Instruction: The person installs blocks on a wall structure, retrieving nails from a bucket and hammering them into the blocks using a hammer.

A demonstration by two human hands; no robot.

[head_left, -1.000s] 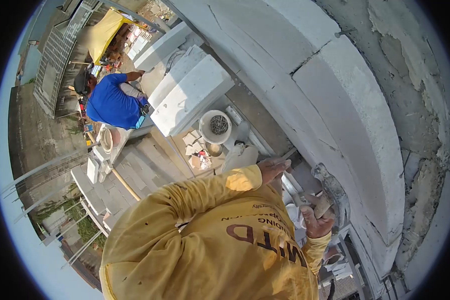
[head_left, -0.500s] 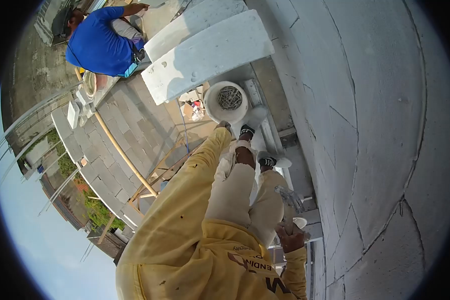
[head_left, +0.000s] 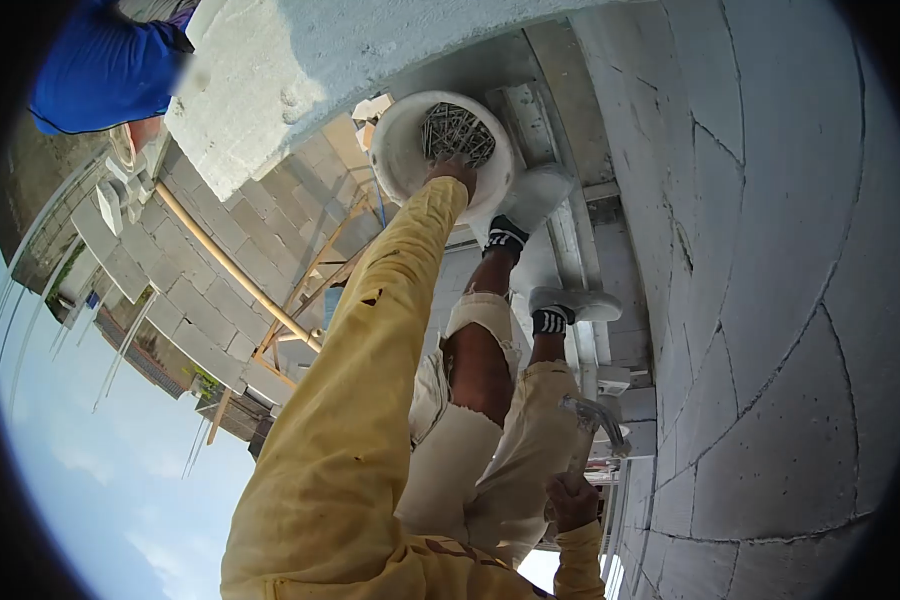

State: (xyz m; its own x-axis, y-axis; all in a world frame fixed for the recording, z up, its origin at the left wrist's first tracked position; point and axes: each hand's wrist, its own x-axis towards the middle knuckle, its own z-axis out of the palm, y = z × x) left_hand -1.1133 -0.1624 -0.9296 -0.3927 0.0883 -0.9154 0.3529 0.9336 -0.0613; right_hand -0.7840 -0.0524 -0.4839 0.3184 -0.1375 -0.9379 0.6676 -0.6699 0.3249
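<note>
My left hand [head_left: 455, 173]: reaching into the bucket, fingers among the nails [head_left: 462, 132]; I cannot tell their grip.
Bucket [head_left: 394, 150]: white, upper centre of the frame, beside my shoe [head_left: 538, 196].
My right hand [head_left: 573, 503]: closed around the hammer [head_left: 583, 442], lower right, head upward.
Pale block [head_left: 255, 95]: upper left, near a person in blue [head_left: 110, 78].
</note>
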